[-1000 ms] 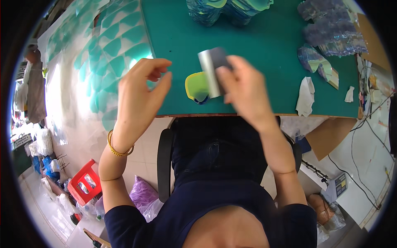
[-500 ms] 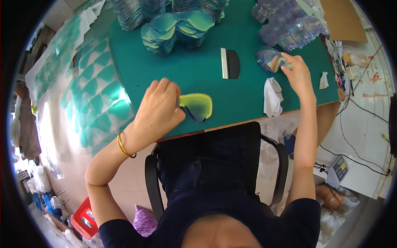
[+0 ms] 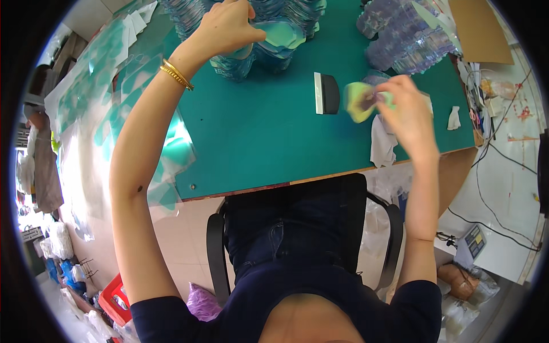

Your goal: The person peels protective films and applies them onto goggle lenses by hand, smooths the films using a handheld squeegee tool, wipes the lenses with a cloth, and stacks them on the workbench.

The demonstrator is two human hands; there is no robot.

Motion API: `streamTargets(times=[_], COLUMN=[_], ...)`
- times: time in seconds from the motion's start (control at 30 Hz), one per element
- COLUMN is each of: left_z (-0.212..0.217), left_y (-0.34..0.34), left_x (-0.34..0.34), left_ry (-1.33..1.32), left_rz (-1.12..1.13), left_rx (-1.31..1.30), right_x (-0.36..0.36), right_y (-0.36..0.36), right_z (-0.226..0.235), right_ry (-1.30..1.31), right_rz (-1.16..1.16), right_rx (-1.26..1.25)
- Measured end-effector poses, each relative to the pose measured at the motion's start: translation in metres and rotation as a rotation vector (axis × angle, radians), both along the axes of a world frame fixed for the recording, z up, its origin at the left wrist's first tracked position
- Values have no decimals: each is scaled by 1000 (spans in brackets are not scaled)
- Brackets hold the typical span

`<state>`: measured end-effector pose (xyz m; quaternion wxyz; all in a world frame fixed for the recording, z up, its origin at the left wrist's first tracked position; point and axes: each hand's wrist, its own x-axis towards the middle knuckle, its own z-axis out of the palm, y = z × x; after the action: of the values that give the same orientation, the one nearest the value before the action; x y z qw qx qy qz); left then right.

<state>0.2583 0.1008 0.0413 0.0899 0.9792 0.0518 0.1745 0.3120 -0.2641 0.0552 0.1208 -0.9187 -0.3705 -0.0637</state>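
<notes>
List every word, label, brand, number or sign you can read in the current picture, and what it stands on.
None can be read.
Grey device with a panel, lower right: markings too small to read.
Yellow-green lens in the right hand: blurred, no lettering visible.
Dark scraper with a pale edge, on the green tabletop: no lettering visible.

Left fingers (image 3: 248, 8) now at lens stack (image 3: 280, 37)

The left arm (image 3: 134, 177) stretches far forward, its left hand (image 3: 224, 26) holding thumb and fingers apart; the right hand (image 3: 407, 108), nearer the body, pinches.
</notes>
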Motion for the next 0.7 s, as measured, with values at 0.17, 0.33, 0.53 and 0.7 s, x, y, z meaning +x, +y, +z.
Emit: streamTargets(times=[0.17, 0.33, 0.53, 0.7], left_z=[-7, -15, 5, -50], left_y=[-25, -9, -52, -95], left_x=[-4, -29, -129, -201], left_ry=[25, -61, -210, 158], left_rz=[-143, -138, -150, -43], left_rx=[-44, 59, -127, -419], right_x=[-72, -107, -59, -40], right_y=[64, 110, 12, -57], right_z=[-34, -73, -65, -94], right_ry=[188, 227, -52, 76], right_rz=[259, 391, -10, -175], right_rx=[91, 132, 451, 279])
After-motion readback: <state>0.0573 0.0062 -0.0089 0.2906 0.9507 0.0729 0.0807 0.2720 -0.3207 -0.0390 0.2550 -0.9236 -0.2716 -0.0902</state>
